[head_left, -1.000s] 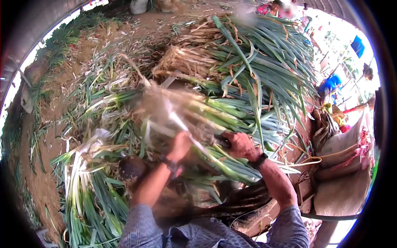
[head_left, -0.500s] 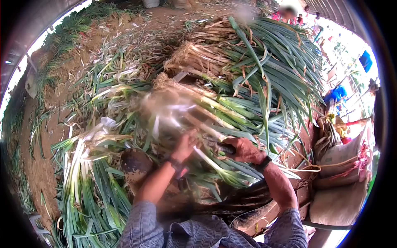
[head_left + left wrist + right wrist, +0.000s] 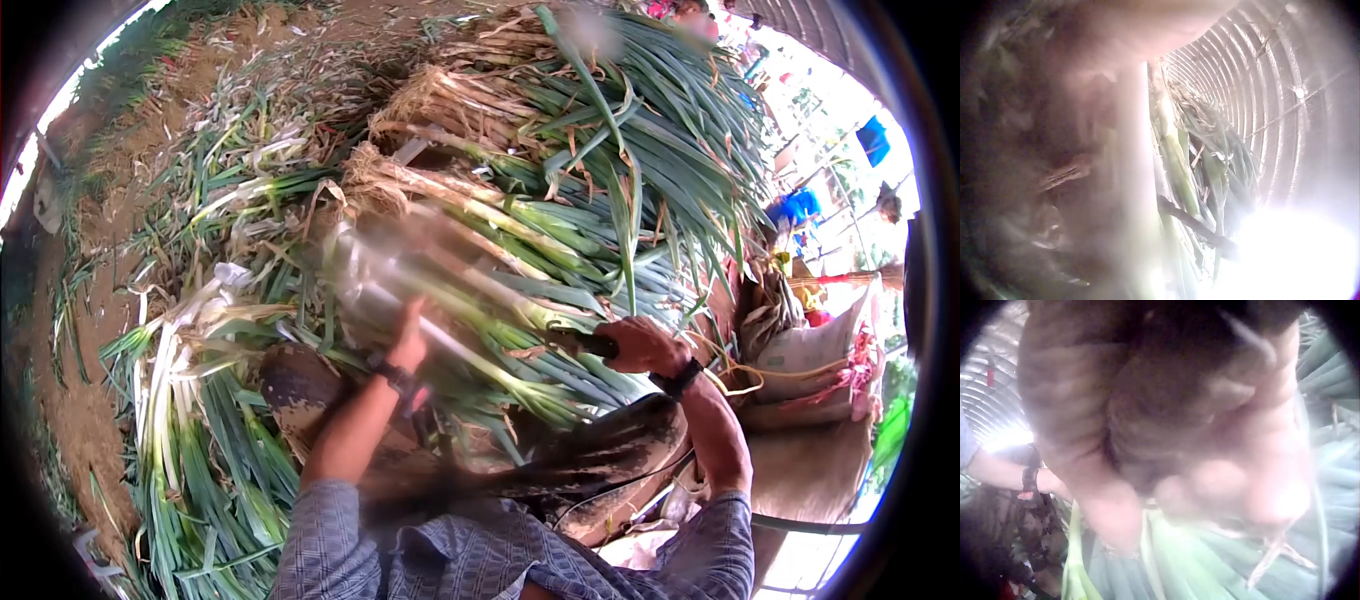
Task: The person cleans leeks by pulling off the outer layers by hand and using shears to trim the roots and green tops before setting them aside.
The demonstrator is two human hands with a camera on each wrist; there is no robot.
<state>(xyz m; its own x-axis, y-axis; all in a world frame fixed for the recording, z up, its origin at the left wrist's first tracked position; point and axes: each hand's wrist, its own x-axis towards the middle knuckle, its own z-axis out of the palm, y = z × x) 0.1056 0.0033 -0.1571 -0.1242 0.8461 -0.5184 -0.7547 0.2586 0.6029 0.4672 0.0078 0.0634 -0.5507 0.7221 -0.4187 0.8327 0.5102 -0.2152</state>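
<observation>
Working at the near side of a heap of long green stalks: one person, sleeves patterned, both wrists banded. Item, a right hand, just beside the heap's near side, fingers wrapped round a black handle. Item, a left hand, nearer the heap's root end, motion-blurred; a pale stalk runs against it, and I cannot tell whether the fingers close on that. Said stalk slants along the heap's near side, white part towards the root end, green part towards the leaf end. Item, a separate bunch, white ends uppermost, well apart from the heap, beyond its root end. Item, a pale sack, past the heap's leaf end.
</observation>
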